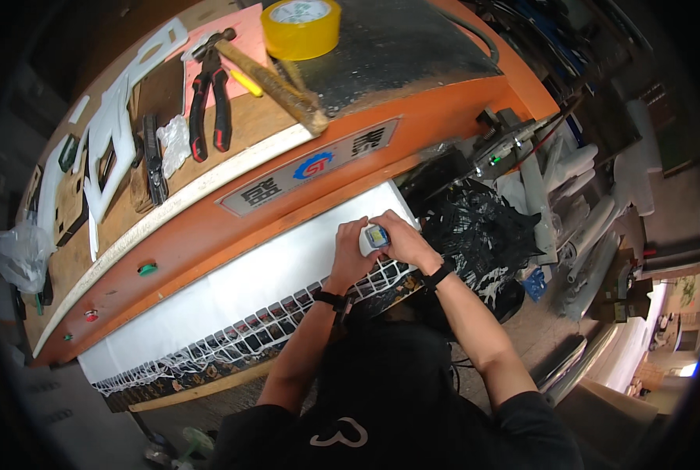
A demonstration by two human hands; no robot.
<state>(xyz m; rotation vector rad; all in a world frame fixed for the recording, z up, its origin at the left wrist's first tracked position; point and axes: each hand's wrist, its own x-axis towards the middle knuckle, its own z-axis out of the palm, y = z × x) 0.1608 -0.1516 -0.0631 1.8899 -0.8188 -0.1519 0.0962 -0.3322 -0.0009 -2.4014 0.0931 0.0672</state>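
Between my two hands, over the right end of a white surface (232, 294), is a small blue, box-like item (377, 236) with a pale yellowish face. My left hand (351, 252) has its fingers curled against the item's left side. My right hand (405, 241) closes on it from the right, fingers wrapped around the far edge. Just below my hands runs a row of small dark packs (265, 319) along the front of the white surface. A white lattice strip (209, 348) lies over and in front of that row.
An orange machine body (201, 219) rises behind the white surface. On its top lie pliers (211, 106), a hammer (276, 82), yellow tape (301, 30) and white cut-out pieces (115, 137). Black crumpled plastic (479, 231) is heaped at right, near clear rolls (593, 227).
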